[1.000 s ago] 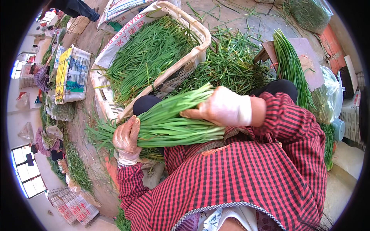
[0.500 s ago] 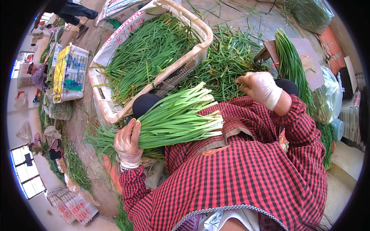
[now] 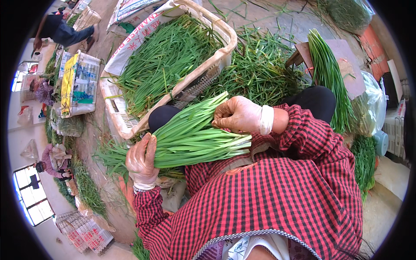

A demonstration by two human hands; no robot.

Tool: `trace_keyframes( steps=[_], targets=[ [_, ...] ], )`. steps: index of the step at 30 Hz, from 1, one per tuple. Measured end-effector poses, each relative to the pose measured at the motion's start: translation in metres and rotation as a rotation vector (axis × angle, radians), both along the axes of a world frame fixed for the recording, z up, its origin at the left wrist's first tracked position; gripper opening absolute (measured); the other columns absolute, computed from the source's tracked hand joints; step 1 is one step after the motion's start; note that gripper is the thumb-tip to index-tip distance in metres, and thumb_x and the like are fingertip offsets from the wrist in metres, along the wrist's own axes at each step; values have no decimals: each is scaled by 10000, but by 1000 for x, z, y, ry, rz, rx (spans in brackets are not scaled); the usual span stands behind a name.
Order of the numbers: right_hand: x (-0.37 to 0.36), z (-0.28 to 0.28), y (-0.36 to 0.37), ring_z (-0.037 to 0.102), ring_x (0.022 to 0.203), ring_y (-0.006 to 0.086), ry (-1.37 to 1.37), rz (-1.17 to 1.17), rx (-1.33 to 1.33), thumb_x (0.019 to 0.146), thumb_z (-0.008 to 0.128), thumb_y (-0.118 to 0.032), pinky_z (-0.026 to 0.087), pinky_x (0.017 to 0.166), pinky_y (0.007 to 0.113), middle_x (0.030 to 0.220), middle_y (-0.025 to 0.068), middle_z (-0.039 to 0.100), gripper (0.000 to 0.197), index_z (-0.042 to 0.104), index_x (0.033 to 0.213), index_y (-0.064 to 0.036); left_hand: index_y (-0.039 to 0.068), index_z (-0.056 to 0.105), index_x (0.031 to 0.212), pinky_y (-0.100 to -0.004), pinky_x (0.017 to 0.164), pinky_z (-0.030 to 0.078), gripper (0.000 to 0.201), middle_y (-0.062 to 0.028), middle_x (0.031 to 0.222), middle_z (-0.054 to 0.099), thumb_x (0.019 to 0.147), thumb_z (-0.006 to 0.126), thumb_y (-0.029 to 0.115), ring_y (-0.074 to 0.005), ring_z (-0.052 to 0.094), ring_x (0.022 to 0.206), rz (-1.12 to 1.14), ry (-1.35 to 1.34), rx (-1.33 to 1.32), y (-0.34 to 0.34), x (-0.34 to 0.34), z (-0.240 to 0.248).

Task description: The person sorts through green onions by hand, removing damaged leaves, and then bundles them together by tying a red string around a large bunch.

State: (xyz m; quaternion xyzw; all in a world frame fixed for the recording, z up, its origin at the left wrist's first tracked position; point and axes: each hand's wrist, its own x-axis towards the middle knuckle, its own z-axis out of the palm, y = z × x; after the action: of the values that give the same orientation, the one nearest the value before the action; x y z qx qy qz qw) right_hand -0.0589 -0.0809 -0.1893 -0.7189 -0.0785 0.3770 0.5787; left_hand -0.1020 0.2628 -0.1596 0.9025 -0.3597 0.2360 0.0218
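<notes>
A thick bunch of garlic chives [image 3: 193,145] lies across my lap, its pale cut ends to the right and its green leaves to the left. My gloved left hand [image 3: 142,160] is closed round the leafy part. Over the pale end, my gloved right hand [image 3: 245,115] has its fingers curled in a pinch on the stalks; its fingertips are partly hidden. Beyond my knees, loose chives [image 3: 260,69] are heaped on the floor. To the right, a tied bundle of chives [image 3: 325,69] leans over a small board [image 3: 349,67].
Ahead on the left, a white plastic crate [image 3: 226,43] lined with a sack is full of chives. Another crate [image 3: 89,78] stands farther left, near other people at work. A person [image 3: 65,30] walks at upper left. On the right are a clear plastic bag [image 3: 375,104] and more chives [image 3: 363,160].
My right hand has come in from the right, from above my knee to the pale ends of the bunch. My left hand keeps its hold. The person at upper left has moved.
</notes>
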Motion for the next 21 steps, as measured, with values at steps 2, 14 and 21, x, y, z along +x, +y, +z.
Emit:
trace_keyframes(
  steps=[2,14,21],
  targets=[
    [-3,7,-4,555,534,77,-77,20,-101,925,701,-219,454,520,275,604,-16,600,191,671,817,-64,110,581,1335,-408,710,539,641,-130,1181,672,708,692,47,-306,679,886,-20,5,21,-2,2,-2],
    [-34,21,-80,657,617,356,-645,197,-375,774,685,-226,542,610,444,655,134,647,156,655,810,-77,86,573,1330,-411,737,540,642,-143,1211,664,703,709,60,-315,675,893,-68,77,-39,2,4,-17],
    [-39,-39,-198,657,662,379,-760,-15,-1011,822,676,-181,534,620,457,687,169,644,129,642,825,-57,85,560,1361,-429,815,537,650,-153,1206,672,747,773,126,-332,676,982,70,92,-136,19,-1,-28]
  ],
)
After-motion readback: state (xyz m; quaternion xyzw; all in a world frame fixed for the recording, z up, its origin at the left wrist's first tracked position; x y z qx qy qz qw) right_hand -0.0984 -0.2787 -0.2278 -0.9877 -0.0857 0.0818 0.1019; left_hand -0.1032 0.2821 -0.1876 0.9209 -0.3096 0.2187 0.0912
